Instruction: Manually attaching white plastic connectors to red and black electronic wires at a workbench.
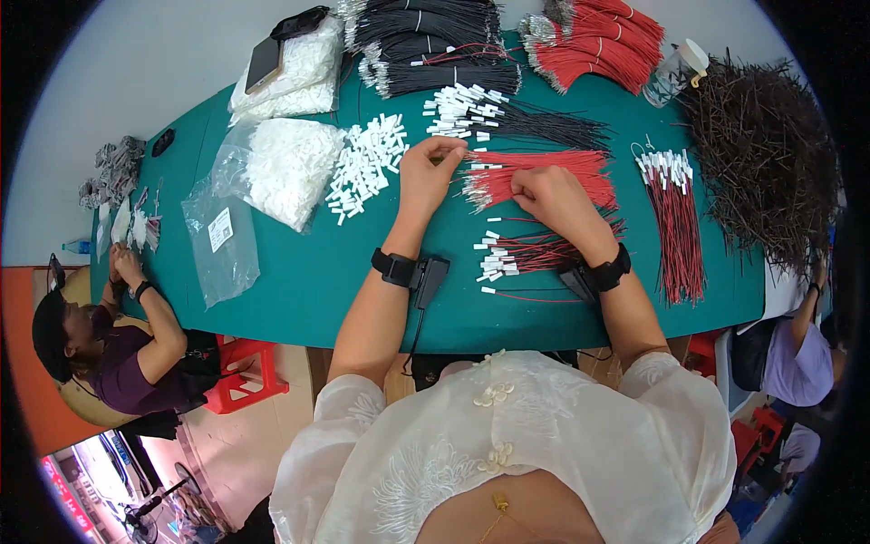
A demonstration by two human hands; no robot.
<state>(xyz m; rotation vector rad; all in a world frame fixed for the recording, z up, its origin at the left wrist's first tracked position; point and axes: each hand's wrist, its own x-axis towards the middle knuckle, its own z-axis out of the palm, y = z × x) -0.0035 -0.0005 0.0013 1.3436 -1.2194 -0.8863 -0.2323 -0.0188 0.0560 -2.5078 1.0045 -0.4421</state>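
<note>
Red wires [544, 164] lie in a flat pile before me, their metal-tipped ends to the left. My left hand [430, 179] is closed in a pinch at those ends; what it grips is too small to make out. Over the middle of the pile, my right hand [555, 201] has its fingers closed at a red wire. Just beyond are black wires [557, 125] with white connectors [467, 109] on their left ends. Nearer me lies a bunch of red-and-black wires with white connectors [498, 257]. Loose white connectors [370, 163] are scattered left of my left hand.
A bag of white connectors [288, 168] and an empty clear bag [220, 245] lie left. Black bundles [421, 41] and red bundles [598, 45] sit at the back. A cup [675, 72], finished-looking wires [675, 227] and a dark heap [766, 154] are right. People sit at both sides.
</note>
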